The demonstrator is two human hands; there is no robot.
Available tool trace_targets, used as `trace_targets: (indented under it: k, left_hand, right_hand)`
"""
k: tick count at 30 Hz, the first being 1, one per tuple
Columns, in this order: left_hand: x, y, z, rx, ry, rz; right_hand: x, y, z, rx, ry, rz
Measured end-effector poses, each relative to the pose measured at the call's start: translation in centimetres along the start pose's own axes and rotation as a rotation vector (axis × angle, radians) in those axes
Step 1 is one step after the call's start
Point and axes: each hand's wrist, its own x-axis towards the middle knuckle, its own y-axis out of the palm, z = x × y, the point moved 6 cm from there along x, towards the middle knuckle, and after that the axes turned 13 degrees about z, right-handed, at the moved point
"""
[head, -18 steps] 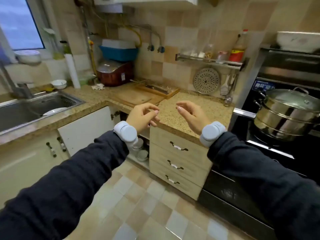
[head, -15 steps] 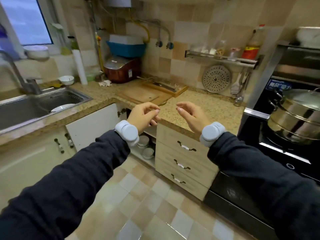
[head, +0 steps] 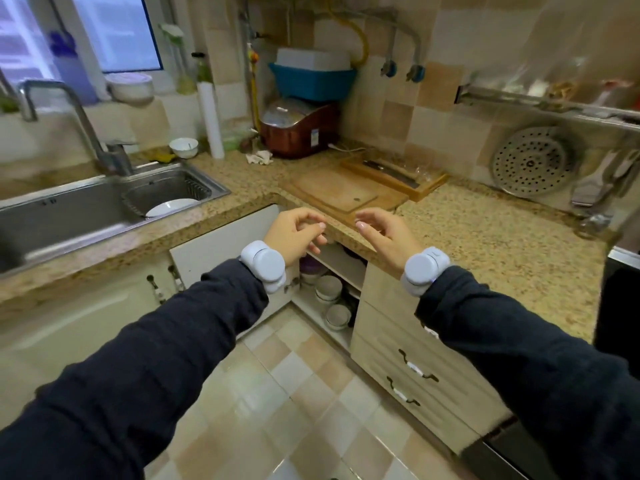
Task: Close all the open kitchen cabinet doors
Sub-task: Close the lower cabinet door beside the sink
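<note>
A white cabinet door (head: 221, 247) under the corner of the counter stands swung open to the left. Behind it the open cabinet (head: 332, 282) shows shelves with stacked bowls. My left hand (head: 294, 235) hovers in front of the door's upper right edge, fingers loosely curled, holding nothing. My right hand (head: 384, 233) floats level with it over the counter edge, fingers apart and empty. Both wrists carry grey bands. The cream doors under the sink (head: 79, 327) are closed, and the drawers (head: 408, 358) to the right are shut.
A granite counter (head: 485, 237) wraps the corner, with a steel sink (head: 69, 216) at left, wooden cutting boards (head: 343, 192), and a rice cooker (head: 298, 128). A black stove edge (head: 620, 306) is at far right. Tiled floor (head: 287, 393) lies below my arms.
The view has shifted down and left, closer to the corner; the stove pot has left the frame. Both hands keep the same raised pose, now nearer the open door.
</note>
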Motion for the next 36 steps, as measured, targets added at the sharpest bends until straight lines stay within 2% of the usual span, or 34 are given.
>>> trace_targets:
  k: [8, 16, 24, 36]
  left_hand:
    - [7.7, -3.4, 3.8, 0.012, -0.107, -0.077]
    - [10.9, -7.3, 8.2, 0.016, -0.187, -0.121]
    - [11.9, -14.9, 15.5, 0.017, -0.292, -0.151]
    - [9.8, -28.6, 29.6, -0.01, -0.492, -0.057]
  right_hand:
    - [9.5, 1.3, -3.3, -0.004, 0.004, 0.086]
    - [16.1, 5.0, -3.6, -0.003, -0.04, 0.172]
    - [22.8, 12.4, -1.9, 0.027, 0.004, 0.252]
    - [31.2, 28.8, 2.9, 0.168, 0.248, 0.293]
